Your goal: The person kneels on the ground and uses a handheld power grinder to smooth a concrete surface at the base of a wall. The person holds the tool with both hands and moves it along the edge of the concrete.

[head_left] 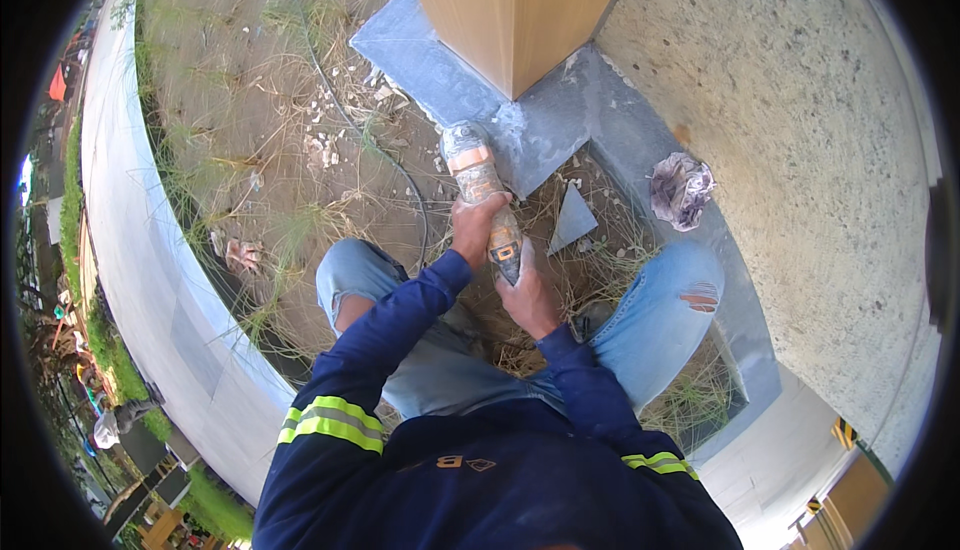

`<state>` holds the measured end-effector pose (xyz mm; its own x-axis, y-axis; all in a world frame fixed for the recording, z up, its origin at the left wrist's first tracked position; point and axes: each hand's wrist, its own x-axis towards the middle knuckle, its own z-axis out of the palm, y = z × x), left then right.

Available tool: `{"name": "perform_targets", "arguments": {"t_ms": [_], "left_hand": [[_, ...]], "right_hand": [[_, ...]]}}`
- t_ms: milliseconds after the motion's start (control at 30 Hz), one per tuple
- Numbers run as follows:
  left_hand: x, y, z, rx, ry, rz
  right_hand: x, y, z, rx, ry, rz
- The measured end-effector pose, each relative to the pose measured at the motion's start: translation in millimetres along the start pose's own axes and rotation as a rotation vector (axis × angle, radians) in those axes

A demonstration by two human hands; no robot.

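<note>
A dusty angle grinder [476, 174] with orange markings lies across both my hands, its head at the edge of the grey stone slab [405, 40]. My left hand [475, 228] is wrapped round the middle of its body. Lower down, my right hand [528, 292] grips the rear end by the tail. Whether a disc is fitted and touching the slab cannot be made out. Just right of the tool, a triangular grey tile offcut [573, 218] rests on the soil. Pale dust coats the slab near the grinder's head.
A wood-toned column [515, 10] rises from the slab straight ahead. Rough concrete wall [790, 130] flanks my right, with a crumpled paper bag [682, 191] near its foot. A dark cable [345, 110] runs over soil and dry grass at left. A curved pale kerb [150, 240] lies beyond.
</note>
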<state>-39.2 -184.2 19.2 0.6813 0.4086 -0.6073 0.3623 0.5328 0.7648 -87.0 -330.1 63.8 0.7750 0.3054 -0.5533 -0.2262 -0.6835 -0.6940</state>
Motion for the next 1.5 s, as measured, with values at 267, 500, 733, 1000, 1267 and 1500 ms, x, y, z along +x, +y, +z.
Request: {"name": "perform_targets", "arguments": {"t_ms": [267,500,733,1000,1267,1500], "left_hand": [[12.3,-12.5,14.9,-0.007,-0.059,-0.018],[13.7,2.5,-4.0,0.03,-0.041,0.089],[2.5,-19.5,0.7,0.124,-0.07,0.132],[26.8,-22.1,-18.9,0.021,-0.052,0.119],[42.8,-49.5,-19.2,0.375,-0.075,0.577],[13.7,-20.9,-20.2,-0.006,-0.146,0.126]], "right_hand": [[6.6,21.4,4.1,0.014,0.164,-0.143],[14.2,2.6,15.0,-0.036,0.131,-0.102],[-7.9,7.5,26.8,0.104,0.179,0.05],[5.7,-4.8,40.2,-0.045,0.193,0.04],[-1.1,-7.0,42.9,-0.067,0.257,0.045],[0.4,-3.4,45.4,-0.023,0.245,-0.017]]}}
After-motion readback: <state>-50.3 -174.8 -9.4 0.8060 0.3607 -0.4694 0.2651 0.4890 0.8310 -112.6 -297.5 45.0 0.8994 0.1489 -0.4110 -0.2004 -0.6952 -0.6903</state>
